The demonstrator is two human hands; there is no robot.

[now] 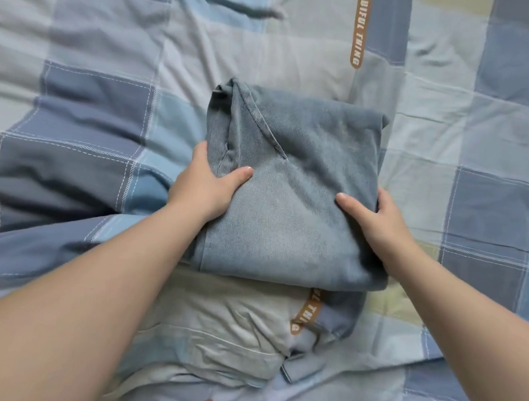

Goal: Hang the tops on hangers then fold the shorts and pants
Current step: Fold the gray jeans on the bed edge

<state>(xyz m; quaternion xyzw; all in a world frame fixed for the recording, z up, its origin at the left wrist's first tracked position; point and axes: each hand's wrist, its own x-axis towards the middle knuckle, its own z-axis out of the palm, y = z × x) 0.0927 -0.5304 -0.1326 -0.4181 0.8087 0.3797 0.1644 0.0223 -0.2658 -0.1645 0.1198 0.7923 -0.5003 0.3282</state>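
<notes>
Gripping folded jeans (293,184) on the bedspread (108,39), left hand (205,184), right hand (375,222).

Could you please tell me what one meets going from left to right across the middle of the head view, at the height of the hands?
Checked bedspread → left hand → folded jeans → right hand → more bedspread.

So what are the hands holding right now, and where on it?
Folded jeans: left hand on its left edge, right hand on its right edge, thumbs on top.
</notes>
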